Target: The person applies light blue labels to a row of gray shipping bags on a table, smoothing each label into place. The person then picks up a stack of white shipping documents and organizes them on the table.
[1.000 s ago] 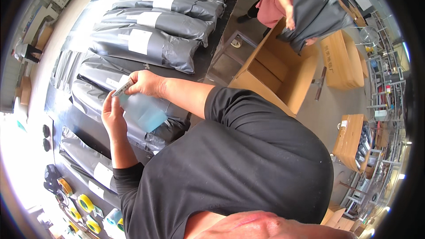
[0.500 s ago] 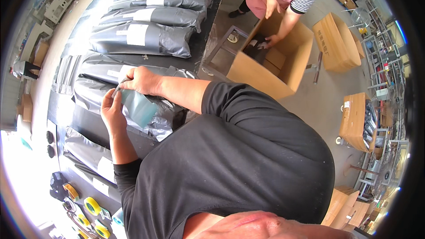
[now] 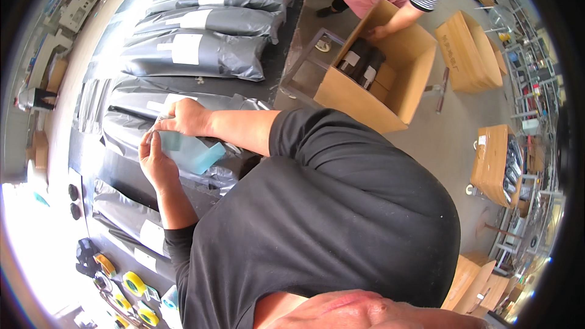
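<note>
A pale blue translucent plastic sheet (image 3: 196, 157) hangs from my fingers over a grey plastic-wrapped package. My right hand (image 3: 186, 117) is closed in a pinch at its upper edge, knuckles up. Just below, my left hand (image 3: 157, 163) pinches at the same corner, its thumb and finger almost meeting the right fingertips. The exact bit between the fingertips is too small to make out. Under the sheet lies the crumpled silvery end of the package (image 3: 228, 176). Another grey package (image 3: 131, 100) with a white label stretches behind my hands.
Several labelled grey packages (image 3: 225, 55) line the dark table. Tape rolls (image 3: 134, 283) lie at the lower left. Across the table's right edge, a co-worker's hand (image 3: 379, 31) reaches into an open cardboard box (image 3: 365, 103) holding dark rolls (image 3: 373, 64). More cartons (image 3: 466, 55) stand beyond.
My hands stay pinched close together, with the left turned slightly and the sheet swung a little to the right. The co-worker has leaned aside and drawn one hand back, exposing dark rolls in the box.
</note>
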A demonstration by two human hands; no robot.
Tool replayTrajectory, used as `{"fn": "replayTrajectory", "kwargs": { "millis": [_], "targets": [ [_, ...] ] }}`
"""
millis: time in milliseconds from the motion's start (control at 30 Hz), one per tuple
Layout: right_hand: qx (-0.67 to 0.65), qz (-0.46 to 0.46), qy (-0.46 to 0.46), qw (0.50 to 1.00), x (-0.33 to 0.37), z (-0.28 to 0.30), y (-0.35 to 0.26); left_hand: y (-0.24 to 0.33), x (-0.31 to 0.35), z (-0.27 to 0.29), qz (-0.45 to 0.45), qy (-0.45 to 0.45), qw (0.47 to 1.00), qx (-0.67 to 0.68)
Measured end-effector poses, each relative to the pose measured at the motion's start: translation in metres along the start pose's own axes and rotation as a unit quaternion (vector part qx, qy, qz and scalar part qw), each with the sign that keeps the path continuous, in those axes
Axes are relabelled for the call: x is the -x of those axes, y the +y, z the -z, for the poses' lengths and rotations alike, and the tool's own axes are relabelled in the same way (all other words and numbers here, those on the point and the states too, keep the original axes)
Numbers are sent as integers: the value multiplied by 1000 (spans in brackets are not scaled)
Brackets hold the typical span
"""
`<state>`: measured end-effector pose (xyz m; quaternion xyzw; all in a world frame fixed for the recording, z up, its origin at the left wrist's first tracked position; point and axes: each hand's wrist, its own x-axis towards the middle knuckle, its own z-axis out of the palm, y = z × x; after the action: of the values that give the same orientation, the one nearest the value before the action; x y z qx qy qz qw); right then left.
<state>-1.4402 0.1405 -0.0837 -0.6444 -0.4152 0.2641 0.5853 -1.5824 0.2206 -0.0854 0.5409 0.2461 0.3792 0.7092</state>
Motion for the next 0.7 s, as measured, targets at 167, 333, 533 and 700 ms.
{"fn": "replayTrajectory", "kwargs": {
  "millis": [167, 333, 533, 700],
  "targets": [
    [0, -36, -162, 986, 1, 15, 0, 14, -15, 11, 12, 87, 996, 6],
    [1, -86, -293, 952, 1, 16, 1, 49, -59, 73, 63, 42, 985, -156],
    [-64, -107, -297, 947, -17, -2, -1, 49, -117, 100, 109, -65, 928, -350],
    [-51, -112, -289, 950, -27, -2, -7, 42, -133, 104, 147, -128, 915, -354]
  ]
}}
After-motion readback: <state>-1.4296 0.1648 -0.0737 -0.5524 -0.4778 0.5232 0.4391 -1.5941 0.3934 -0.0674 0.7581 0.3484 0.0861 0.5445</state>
